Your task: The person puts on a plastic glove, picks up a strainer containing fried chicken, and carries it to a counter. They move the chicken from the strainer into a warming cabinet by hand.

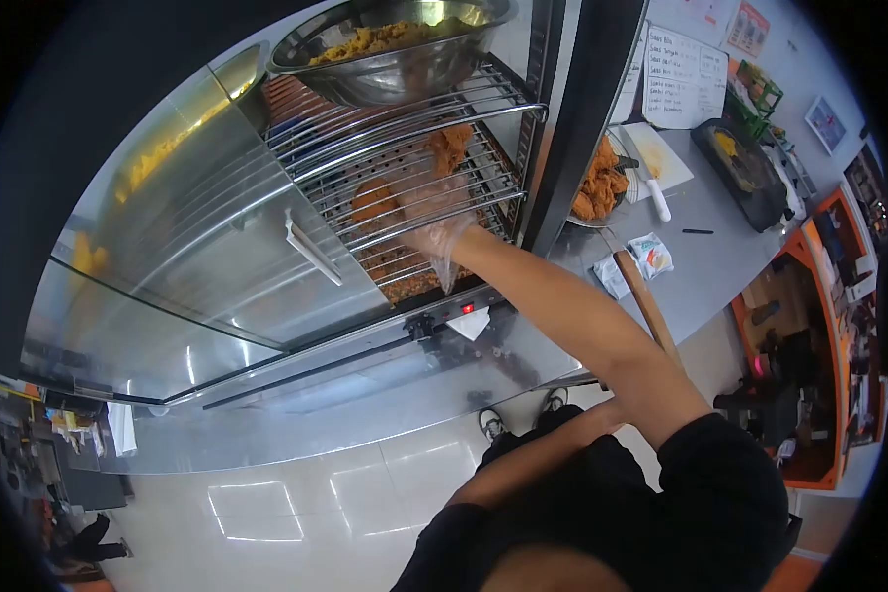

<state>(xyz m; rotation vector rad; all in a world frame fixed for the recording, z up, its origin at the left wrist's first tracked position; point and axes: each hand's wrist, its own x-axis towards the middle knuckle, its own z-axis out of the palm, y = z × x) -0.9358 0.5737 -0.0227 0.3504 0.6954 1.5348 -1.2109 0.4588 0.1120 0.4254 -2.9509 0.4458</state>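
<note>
My right hand (429,202), in a clear plastic glove, reaches through the open front of a heated display cabinet, below a wire rack (311,158). Its fingers are closed at a piece of fried chicken (451,148), partly covered by the rack bars. Another fried piece (373,200) lies to the left of this hand. Crumbs cover the cabinet's bottom tray (409,286). My left forearm (553,449) crosses beneath the right arm; the left hand is hidden behind it, near the wooden handle (646,306) of a strainer heaped with fried chicken (600,183).
A steel bowl (385,64) with yellow crumbly food sits on the rack. The cabinet's glass door (207,217) has a metal handle. On the steel counter (701,266) are a knife (658,197), a cutting board (666,158), white packets (649,255) and a black tray (740,168).
</note>
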